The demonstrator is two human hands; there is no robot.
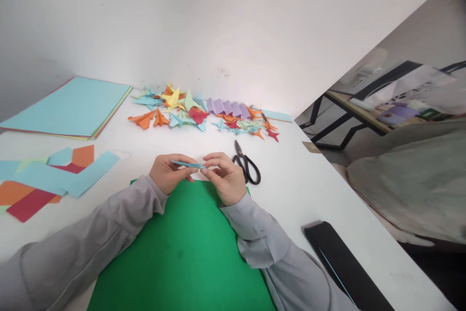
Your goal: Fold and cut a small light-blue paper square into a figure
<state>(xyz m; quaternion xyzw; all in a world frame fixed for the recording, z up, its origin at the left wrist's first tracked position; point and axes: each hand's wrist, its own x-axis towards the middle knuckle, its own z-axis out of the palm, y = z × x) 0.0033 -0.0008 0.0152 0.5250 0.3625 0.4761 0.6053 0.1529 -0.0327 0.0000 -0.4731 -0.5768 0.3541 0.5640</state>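
Between my two hands is a small piece of folded blue paper, seen nearly edge-on as a thin layered strip. My left hand pinches its left part between thumb and fingers. At the right end, the thumb and fingers of my right hand close on the same paper. Both hands are raised over the far edge of a green sheet lying on the table. Just right of my right hand lies a pair of scissors with black handles, blades pointing away.
Folded paper figures in several colours lie along the wall, with a pleated purple paper among them. Large coloured sheets are stacked back left, cut paper pieces nearer. A black case lies right. Beyond the table's edge is a person.
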